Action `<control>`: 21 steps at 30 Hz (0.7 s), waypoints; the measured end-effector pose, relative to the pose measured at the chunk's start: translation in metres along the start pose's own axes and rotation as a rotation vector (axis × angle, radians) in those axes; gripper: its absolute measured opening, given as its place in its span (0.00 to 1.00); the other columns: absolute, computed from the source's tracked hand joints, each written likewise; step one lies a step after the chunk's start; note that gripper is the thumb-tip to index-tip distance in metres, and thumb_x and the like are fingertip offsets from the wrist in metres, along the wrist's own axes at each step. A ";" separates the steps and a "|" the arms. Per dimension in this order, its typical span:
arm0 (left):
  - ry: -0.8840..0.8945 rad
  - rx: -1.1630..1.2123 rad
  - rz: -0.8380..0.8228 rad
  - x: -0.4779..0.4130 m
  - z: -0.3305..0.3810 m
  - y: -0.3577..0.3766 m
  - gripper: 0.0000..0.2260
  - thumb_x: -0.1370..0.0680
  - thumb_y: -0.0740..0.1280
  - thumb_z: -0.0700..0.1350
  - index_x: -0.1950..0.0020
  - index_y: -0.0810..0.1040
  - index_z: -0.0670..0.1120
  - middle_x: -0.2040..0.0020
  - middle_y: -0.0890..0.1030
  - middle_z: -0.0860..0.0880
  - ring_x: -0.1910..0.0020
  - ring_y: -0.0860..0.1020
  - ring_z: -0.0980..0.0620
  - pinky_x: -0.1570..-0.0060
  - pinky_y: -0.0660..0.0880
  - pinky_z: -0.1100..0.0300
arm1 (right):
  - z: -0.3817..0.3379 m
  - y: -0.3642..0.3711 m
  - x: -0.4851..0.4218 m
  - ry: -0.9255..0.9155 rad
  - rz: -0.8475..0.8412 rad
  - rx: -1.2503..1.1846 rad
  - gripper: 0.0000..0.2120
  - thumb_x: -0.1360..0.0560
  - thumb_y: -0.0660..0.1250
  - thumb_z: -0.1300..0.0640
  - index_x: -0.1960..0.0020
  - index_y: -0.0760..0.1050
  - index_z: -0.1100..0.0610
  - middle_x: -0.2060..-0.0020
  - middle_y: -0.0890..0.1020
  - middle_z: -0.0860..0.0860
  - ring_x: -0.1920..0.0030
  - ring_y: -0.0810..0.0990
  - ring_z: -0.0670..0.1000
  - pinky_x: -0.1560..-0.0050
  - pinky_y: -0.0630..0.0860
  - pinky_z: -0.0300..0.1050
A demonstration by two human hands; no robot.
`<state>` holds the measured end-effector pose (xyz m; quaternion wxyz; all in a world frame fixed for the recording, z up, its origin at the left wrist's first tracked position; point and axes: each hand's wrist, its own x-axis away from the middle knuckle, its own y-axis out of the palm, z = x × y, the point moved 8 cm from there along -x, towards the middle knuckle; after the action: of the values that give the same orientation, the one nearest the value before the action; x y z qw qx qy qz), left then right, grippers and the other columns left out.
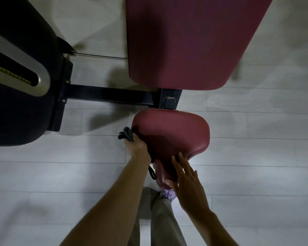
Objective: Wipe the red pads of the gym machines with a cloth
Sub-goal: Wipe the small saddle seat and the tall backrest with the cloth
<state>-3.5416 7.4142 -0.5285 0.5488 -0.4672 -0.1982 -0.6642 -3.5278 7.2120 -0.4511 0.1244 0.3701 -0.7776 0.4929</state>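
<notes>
1. The pale plank floor point(256, 157) is seen on every side of the seat pad point(171, 135), which is taken as the landmark.
2. A black weight housing point(16, 112) stands well to the left of the seat pad.
3. The large red back pad point(185, 41) lies beyond the seat pad and apart from it. No hand is on it.
4. A black frame beam point(110, 96) runs from the housing to the post just behind the seat pad.
5. The seat pad itself is red and glossy, broad at its far end and narrow toward the person.
6. A grey trouser leg point(160, 219) is seen below the near tip of the seat pad.
7. The right hand point(187, 181) is laid on the near right flank of the seat pad. Its fingers point(182, 159) are straight and slightly spread, and nothing is held.
8. The left hand point(138, 146) is pressed to the left edge of the seat pad, with its fingers closed round the cloth.
9. The dark cloth point(126, 133) is bunched and sticks out past the left hand at the seat pad's left rim.
10. The step in hand is judged to be the wiping of the seat pad's left side, with the pad steadied from the right.
11. For the next move, the cloth would need to be flattened and drawn across the top of the seat pad. The back pad appears to be left for afterwards.
</notes>
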 end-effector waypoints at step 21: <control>0.494 -0.726 -0.498 -0.070 0.092 0.061 0.18 0.14 0.58 0.54 0.27 0.72 0.49 0.39 0.78 0.47 0.39 0.76 0.46 0.37 0.71 0.52 | 0.013 0.011 -0.006 -0.031 0.098 0.075 0.44 0.28 0.69 0.36 0.18 0.56 0.44 0.18 0.55 0.47 0.21 0.57 0.52 0.27 0.59 0.59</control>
<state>-3.4513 7.5035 -0.5576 0.2065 -0.3955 0.0760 -0.8917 -3.5290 7.2065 -0.4683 0.0740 0.3437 -0.7775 0.5213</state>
